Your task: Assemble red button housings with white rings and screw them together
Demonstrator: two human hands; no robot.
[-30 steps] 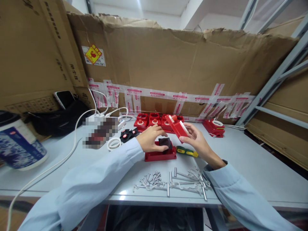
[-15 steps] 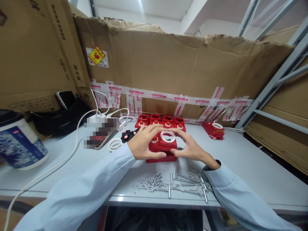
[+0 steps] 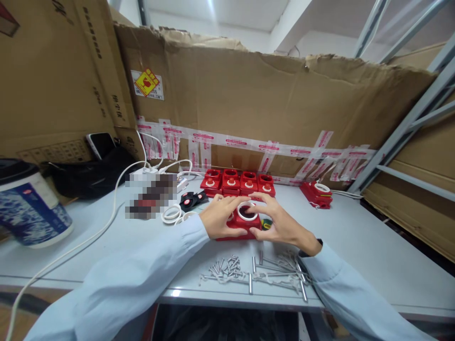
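Note:
A red box-shaped housing (image 3: pixel 239 225) with a white ring (image 3: pixel 249 219) around the round opening in its top sits on the table in front of me. My left hand (image 3: pixel 221 219) grips its left side, thumb along the front. My right hand (image 3: pixel 282 221) curls around its right side, the thumb at the front and a finger reaching over the ring's opening. Fingers cover the housing's sides and much of its back. Beside the right thumb shows part of a black and yellow-green object (image 3: pixel 266 224), mostly hidden.
Several similar red housings (image 3: pixel 231 182) stand in a row behind; another red housing (image 3: pixel 316 195) is at the right. Loose screws (image 3: pixel 227 266) and metal rods (image 3: pixel 250 284) lie nearer me. White rings (image 3: pixel 171 214), black parts (image 3: pixel 190 201), a cable and a cup (image 3: pixel 31 208) are at left.
The red housing's upper part has come down onto its base, and the dark gap at the front has closed. Both hands have lowered with it, and a right finger now reaches over the opening.

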